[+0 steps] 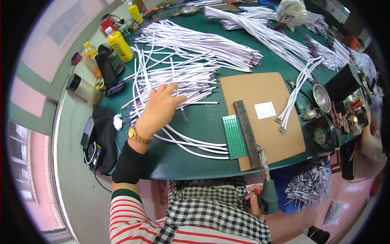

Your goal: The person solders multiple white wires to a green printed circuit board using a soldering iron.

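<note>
My left hand (159, 106), with a gold watch and black sleeve at the wrist, reaches over a pile of white cables (191, 77). Its fingers are apart and bent down towards the cables; their undersides are hidden. At the table's front edge, my right hand (256, 202) grips a soldering gun (268, 197) with a dark green handle, partly hidden behind it. The gun's metal front points up to a dark metal bar (245, 134) lying across a green circuit board panel (234, 136). Several white cables (195, 143) end at the panel's left edge.
Under the panel lies a cardboard sheet (284, 138) with a white label and finished cables (298, 91). More cable bundles (199, 42) lie behind. Yellow bottles (118, 44) and a flask (83, 89) stand left. A metal dish (321, 97) and fan (321, 136) stand right.
</note>
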Demonstrator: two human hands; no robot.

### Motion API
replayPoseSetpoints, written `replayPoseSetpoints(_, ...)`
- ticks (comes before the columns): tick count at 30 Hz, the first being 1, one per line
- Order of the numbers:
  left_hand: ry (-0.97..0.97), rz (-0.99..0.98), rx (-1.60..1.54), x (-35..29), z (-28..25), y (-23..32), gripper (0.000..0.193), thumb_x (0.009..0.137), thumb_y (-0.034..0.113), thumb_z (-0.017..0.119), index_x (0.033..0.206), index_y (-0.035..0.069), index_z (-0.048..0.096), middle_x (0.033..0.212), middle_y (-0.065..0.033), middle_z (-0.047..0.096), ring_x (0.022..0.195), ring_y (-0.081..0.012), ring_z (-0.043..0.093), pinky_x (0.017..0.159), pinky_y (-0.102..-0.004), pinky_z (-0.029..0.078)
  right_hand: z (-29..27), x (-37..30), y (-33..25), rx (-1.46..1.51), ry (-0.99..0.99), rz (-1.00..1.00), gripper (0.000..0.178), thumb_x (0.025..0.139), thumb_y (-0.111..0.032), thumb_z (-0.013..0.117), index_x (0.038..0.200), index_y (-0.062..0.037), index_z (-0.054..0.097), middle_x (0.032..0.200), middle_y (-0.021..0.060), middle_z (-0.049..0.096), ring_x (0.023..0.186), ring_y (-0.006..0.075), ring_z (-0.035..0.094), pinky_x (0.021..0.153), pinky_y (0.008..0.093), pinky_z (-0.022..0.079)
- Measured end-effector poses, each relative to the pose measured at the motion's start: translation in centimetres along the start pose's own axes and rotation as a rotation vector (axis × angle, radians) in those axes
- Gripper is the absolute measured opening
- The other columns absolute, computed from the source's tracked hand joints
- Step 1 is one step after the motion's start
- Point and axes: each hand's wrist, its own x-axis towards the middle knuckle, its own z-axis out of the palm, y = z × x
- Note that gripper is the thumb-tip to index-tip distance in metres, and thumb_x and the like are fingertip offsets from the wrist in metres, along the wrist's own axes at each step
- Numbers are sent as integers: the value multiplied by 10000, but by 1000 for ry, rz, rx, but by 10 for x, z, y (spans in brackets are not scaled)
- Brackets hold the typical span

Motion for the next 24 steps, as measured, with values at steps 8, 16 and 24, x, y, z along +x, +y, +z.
replayPoseSetpoints(8,239,384,-62,35,27,-4,243,776,138,598,1010,178,653,814,-18,550,888,-220,547,784,-403,403,-6,2,0,-14,-90,-38,286,875,-35,566,1144,6,475,1015,185,559,689,145,581,632,277,502)
replayPoseSetpoints(16,334,337,-589,75,58,-5,165,794,177,670,931,88,687,810,-65,562,716,-248,564,661,-336,462,-7,-5,-2,22,-50,-49,282,887,-52,559,1146,10,465,1013,165,553,717,130,577,650,270,497)
replayPoseSetpoints(24,61,-153,-749,175,83,5,208,773,88,570,923,24,699,901,-169,670,826,-279,643,731,-350,499,-11,-3,-9,-49,-108,70,280,924,-166,549,1148,-11,488,983,68,577,742,94,577,650,242,472)
